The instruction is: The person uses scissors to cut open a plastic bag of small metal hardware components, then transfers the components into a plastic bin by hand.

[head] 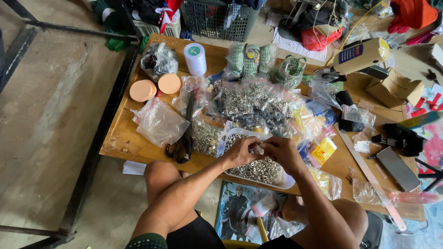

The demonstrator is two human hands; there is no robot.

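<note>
My left hand point(240, 152) and my right hand point(281, 152) meet above a white tray point(284, 182) heaped with small silver metal rings point(258, 170). Both hands pinch a small clear plastic bag point(256, 148) between their fingertips. The tray lies at the near edge of a low wooden table point(124, 138). Beyond the hands are several clear bags of metal rings point(244, 103). My bare knees show below the table edge.
Black scissors point(184, 138) lie left of the tray beside an empty clear bag point(159, 122). Two round tan lids point(154, 87), a white thread spool point(195, 58), a yellow hand tool point(360, 56), a metal ruler point(369, 177) and a phone point(398, 168) lie around. A grey basket point(217, 18) stands behind.
</note>
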